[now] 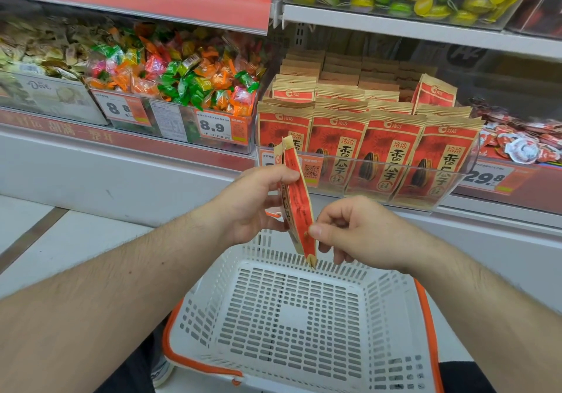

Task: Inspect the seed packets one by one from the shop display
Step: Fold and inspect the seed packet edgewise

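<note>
Above the white basket (304, 310), we are holding one seed packet (299, 207) edge-on. Our left hand (255, 204) is pinching its upper part; our right hand (352, 228) is pinching its lower edge, fingers curled.

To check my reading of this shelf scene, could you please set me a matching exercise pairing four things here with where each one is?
Things:
1. seed packet
2. basket
3. wrapped candies
4. packets in the clear tray

Places:
A. in a bin on the shelf, upper left, behind an 8.9 price tag
B. held edge-on by the left hand and right hand
C. standing upright in rows on the shelf
D. below the hands, holding nothing

Pairs: 1-B, 2-D, 3-A, 4-C
</note>
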